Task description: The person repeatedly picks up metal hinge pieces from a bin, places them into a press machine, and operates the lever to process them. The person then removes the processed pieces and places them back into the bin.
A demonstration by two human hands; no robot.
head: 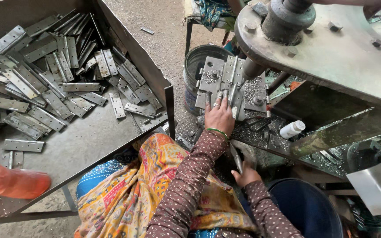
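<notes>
grey concrete floor (164, 31) showing at top centre, gritty, daylight falling flat across it. large sheet-metal tray table (89, 145) taking up the left, its raised rim running diagonally, one thin steel leg (69, 199) standing on the ground. a metal bucket (199, 59) sitting on the floor beyond it. a stool with patterned cloth (208, 13) standing at top. heavy press machine frame (331, 48) looming at right, bolted plate, metal filings lying beneath.

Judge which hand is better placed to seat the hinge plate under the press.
Left, probably: the left hand already rests on the hinge plate at the press fixture. The right hand sits low, gripping another metal strip.
</notes>
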